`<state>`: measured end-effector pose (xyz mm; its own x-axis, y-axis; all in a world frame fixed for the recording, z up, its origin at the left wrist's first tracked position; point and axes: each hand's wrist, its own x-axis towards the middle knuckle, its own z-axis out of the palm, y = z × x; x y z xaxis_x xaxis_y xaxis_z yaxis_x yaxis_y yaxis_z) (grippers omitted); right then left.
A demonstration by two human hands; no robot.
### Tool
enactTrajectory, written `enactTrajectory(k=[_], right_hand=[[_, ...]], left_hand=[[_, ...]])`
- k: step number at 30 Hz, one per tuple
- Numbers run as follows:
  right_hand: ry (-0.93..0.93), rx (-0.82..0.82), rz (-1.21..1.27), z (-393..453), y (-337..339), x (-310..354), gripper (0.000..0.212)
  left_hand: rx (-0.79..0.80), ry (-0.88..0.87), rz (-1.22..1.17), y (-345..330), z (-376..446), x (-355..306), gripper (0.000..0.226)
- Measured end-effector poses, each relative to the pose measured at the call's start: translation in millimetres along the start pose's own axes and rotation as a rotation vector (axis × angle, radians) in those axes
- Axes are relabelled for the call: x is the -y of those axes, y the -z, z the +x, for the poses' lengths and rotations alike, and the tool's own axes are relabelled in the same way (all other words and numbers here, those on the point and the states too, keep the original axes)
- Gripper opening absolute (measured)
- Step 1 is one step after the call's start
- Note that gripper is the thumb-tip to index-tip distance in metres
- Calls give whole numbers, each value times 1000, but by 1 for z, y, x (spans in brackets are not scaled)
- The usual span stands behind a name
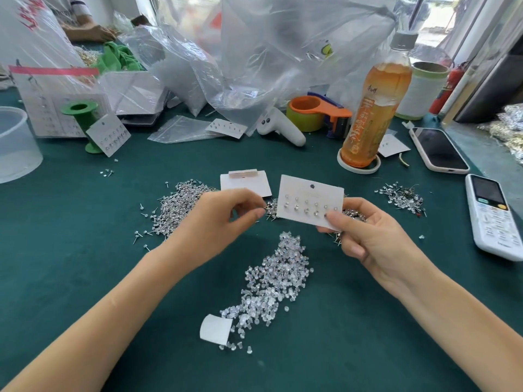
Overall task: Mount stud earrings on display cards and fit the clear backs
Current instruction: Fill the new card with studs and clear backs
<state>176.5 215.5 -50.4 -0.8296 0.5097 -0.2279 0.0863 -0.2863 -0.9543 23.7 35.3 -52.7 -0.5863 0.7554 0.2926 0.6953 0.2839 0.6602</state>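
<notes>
Two hands over green surface point(85, 250). Right hand point(365, 236) pinches display card point(310, 203) at lower corner, studs mounted in rows. Left hand point(223, 219) fingers pinched narrow beside card; contents too small to tell. Clear backs pile point(274, 278) below, stud heap point(178, 205) left. Bottle point(373, 108), phone point(438, 149), tape dispenser point(317, 111), plastic bags point(254, 52) behind.

We see bright, even daylight from the window point(433, 21) at upper right, soft shadows on the worktop point(85, 250), glare on plastic bags point(283, 52), and wide-angle bending at the edges.
</notes>
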Motion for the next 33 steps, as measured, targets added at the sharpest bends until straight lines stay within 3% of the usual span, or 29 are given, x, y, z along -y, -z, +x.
enactTrajectory(k=[4,7,25,33], right_hand=[[1,-16,48,1,2,0,37],[4,-21,67,1,3,0,35],[13,-4,69,-1,3,-5,34],[48,8,19,-2,2,-4,34]], left_hand=[[200,-14,44,-5,-1,3,9],[254,-79,116,-13,1,2,12],[259,-113,133,-27,7,-1,5],[252,-97,22,-26,8,2,11]])
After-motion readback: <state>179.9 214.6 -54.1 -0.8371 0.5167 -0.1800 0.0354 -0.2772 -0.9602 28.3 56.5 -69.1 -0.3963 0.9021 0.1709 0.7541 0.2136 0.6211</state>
